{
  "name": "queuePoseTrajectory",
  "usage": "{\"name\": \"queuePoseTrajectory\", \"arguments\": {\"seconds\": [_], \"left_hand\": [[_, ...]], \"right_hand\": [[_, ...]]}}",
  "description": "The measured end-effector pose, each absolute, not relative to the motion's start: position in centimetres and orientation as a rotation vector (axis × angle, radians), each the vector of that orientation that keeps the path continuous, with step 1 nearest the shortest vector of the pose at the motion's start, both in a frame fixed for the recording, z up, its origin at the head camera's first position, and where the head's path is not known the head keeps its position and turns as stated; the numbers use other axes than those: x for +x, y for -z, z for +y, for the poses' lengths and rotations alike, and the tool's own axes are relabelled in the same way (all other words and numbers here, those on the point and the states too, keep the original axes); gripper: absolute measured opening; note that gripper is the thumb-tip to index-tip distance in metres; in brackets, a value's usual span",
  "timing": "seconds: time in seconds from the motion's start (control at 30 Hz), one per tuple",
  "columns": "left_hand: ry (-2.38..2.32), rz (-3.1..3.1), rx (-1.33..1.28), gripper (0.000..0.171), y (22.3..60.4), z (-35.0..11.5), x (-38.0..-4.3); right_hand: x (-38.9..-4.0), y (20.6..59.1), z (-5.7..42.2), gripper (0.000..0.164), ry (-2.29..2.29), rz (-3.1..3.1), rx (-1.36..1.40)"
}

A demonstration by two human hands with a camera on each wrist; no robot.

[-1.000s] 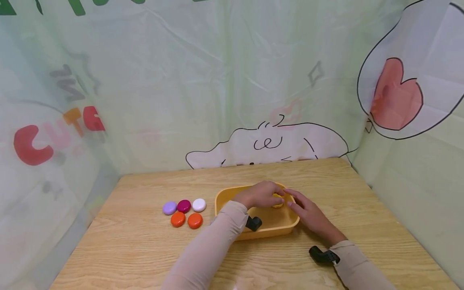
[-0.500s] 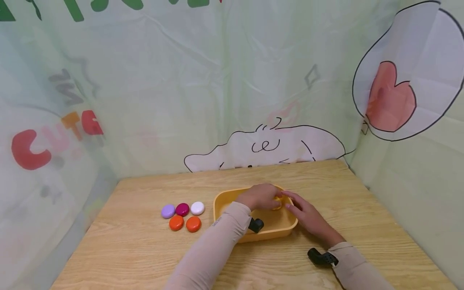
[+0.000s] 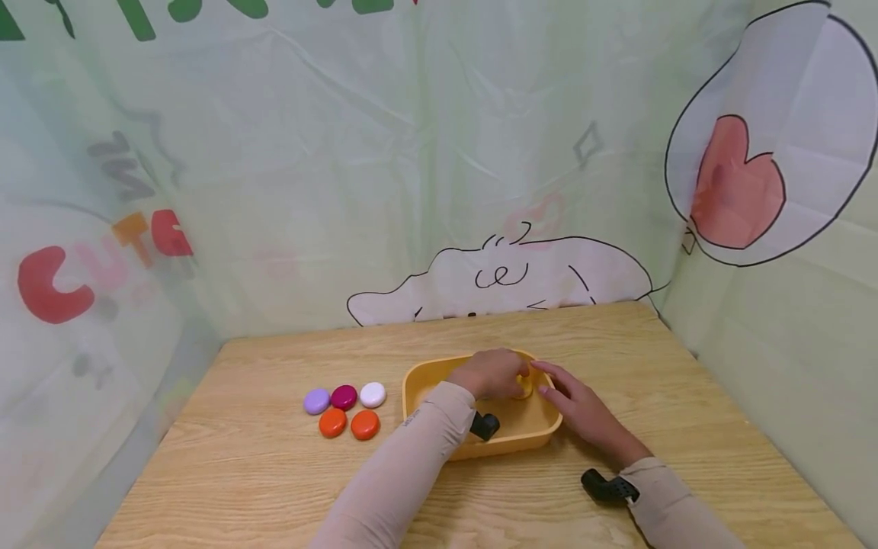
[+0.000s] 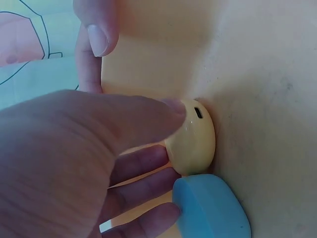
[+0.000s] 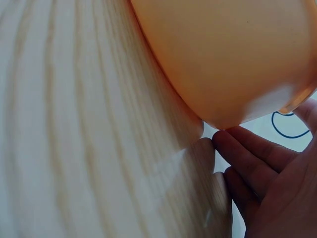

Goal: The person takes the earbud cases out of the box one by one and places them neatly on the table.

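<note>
My left hand (image 3: 490,374) reaches into a yellow-orange plastic tub (image 3: 504,441). It pinches a glossy, rounded yellow case (image 4: 193,144) with a small dark slot, thumb on one side and fingers on the other. In the left wrist view a blue rounded case (image 4: 210,208) sits against the yellow one; the head view hides it behind the left hand. My right hand (image 3: 583,408) holds the tub's right end, thumb over the rim and fingers (image 5: 242,158) against the outside wall.
Left of the tub on the wooden table (image 3: 261,488) lie a lilac case (image 3: 317,401), a magenta one (image 3: 344,397), a white one (image 3: 373,394) and two orange ones, an orange case (image 3: 332,422) in front. A printed curtain (image 3: 309,152) hangs behind.
Both hands keep nearly the same places. The left fingers shift slightly around the yellow case within the tub. The whole head view moves a little.
</note>
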State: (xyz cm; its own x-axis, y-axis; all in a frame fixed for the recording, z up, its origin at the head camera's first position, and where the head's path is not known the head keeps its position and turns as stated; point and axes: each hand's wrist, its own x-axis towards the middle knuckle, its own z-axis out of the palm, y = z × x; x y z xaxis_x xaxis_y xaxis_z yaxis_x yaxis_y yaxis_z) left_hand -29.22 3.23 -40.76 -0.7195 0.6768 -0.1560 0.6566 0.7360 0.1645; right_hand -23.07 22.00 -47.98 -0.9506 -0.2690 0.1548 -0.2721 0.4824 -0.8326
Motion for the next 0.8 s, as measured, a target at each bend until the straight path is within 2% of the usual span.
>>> {"name": "queuePoseTrajectory", "arguments": {"seconds": [0.2,0.3,0.67,0.8], "left_hand": [[-0.198,2.721,1.107,0.009,41.2,3.1,-29.6],[-0.213,2.714,1.116,0.007,41.4,3.0,-29.7],[-0.336,2.633,1.131,0.030,41.6,2.9,-29.9],[-0.396,2.599,1.121,0.031,42.0,2.7,-30.0]], "right_hand": [[-23.0,48.0,22.0,0.048,-1.517,-2.702,0.491],[-23.1,48.1,22.0,0.049,-1.519,-2.702,0.495],[-23.1,48.0,22.1,0.049,-1.524,-2.701,0.490],[-23.0,47.9,21.9,0.050,-1.532,-2.699,0.495]]}}
